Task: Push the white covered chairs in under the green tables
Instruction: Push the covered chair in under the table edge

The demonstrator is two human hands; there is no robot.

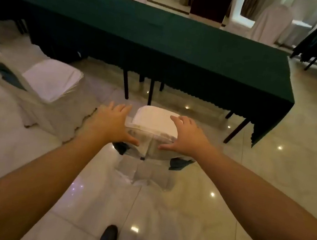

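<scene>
A second white covered chair [51, 82] stands at the far left, turned at an angle and well clear of the green table [145, 36], its loose cover pooling in ragged folds on the glossy tiled floor [266, 186]. Next comes the left hand [110, 123], fingers spread wide and laid flat on the left corner of the backrest of the near chair [155, 123]; no fingers curl around anything, so it is a press rather than a grasp. The chair sits just before the table's scalloped cloth edge, seat facing in and not yet under it. Its cover looks thin, soft and slightly sheer, likely to slide over the frame, so the firm top rail beneath is the place to push; on polished tile it should glide easily and seems light. The right hand [188, 136] mirrors the left, open and flat on the right corner. Dark table legs [126, 82] stand close ahead and could catch the skirt
</scene>
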